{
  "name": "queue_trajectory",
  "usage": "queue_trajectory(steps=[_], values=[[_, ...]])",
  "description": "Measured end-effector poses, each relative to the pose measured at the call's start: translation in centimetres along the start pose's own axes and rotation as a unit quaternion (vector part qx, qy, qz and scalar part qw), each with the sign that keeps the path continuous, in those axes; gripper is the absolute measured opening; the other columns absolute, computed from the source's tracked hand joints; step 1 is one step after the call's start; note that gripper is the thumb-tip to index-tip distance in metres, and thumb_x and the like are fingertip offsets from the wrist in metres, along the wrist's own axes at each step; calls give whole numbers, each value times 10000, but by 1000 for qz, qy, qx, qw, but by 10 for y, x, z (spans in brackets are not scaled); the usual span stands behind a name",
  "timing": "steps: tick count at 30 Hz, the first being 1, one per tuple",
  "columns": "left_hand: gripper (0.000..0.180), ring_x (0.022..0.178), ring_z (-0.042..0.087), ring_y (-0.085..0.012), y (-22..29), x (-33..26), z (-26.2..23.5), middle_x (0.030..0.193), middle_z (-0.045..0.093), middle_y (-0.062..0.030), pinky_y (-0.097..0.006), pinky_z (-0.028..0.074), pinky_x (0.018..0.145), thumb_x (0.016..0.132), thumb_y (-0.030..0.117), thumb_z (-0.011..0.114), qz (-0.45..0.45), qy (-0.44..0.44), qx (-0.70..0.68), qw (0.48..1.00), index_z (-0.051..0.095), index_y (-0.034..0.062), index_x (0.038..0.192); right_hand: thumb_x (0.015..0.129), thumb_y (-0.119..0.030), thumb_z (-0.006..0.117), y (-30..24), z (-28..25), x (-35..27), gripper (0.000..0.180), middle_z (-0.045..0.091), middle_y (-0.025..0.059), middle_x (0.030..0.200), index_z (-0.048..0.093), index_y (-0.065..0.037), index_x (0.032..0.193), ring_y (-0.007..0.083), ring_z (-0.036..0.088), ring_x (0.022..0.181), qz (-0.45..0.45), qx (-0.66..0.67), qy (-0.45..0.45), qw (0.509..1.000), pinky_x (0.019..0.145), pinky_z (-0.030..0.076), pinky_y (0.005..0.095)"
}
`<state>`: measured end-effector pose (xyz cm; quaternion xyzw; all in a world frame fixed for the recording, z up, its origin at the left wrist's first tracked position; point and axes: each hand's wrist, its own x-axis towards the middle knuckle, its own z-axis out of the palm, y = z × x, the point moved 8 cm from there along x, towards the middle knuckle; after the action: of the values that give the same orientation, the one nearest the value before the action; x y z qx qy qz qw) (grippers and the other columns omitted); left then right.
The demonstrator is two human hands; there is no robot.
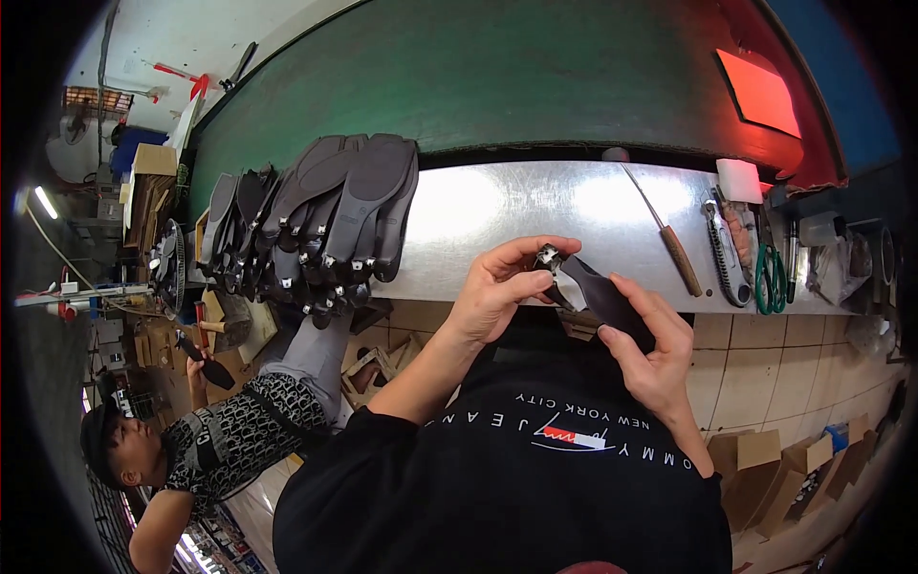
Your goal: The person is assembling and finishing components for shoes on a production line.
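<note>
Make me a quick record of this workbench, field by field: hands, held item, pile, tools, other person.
Left hand: the person's left hand grips the narrow end of the held piece
Right hand: the right hand grips its broader end
Held item: dark sole-shaped piece
Surface: shiny metal table
Pile: dark soles, heaped left of the hands
Tools, right side: wooden-handled awl, green-handled scissors
Co-worker: at left, in patterned shirt and dark cap
</note>
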<state>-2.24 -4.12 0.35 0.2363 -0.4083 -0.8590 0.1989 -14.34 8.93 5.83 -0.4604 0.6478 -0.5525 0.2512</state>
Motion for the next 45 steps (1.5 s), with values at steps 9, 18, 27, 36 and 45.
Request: queue_trajectory(steps=[9,18,27,36,45], values=[[280,991,647,-235,-9,-1,-7,1228,579,-211,-364,570,818,871,99,590,3,3,-8,1000,603,-44,1111,716,23,692,-1,-4,-1,488,663,158,1005,605,-11,1196,239,651,891,-10,7,20,1000,802,484,289],[229,944,644,-178,-7,1,-3,1136,643,-157,-314,561,798,869,63,584,-27,1,-79,997,645,-23,1072,713,30,691,0,-4,-3,479,662,151,972,610,-4,1184,217,646,841,-16,12,8,1000,763,486,282],[373,1029,637,-259,-10,0,-1,1223,581,-212,-388,571,823,830,29,642,-11,-11,-13,1000,584,-22,1195,712,12,704,-3,-4,-3,480,663,158,976,609,-2,1183,236,649,845,-29,14,11,999,769,489,292],[380,1034,633,-263,-9,-1,2,1220,584,-220,-376,570,827,815,18,664,-10,-16,-13,1000,591,-44,1182,703,6,709,-6,-4,-3,484,662,157,943,613,-8,1177,245,646,829,-41,10,6,999,748,490,299],[386,1021,637,-255,-10,-1,1,1220,585,-214,-349,568,812,811,21,663,-21,-12,9,1000,590,-51,1183,702,4,713,-4,-3,-3,491,656,150,927,608,-9,1181,240,640,808,-41,9,2,999,732,488,294]])
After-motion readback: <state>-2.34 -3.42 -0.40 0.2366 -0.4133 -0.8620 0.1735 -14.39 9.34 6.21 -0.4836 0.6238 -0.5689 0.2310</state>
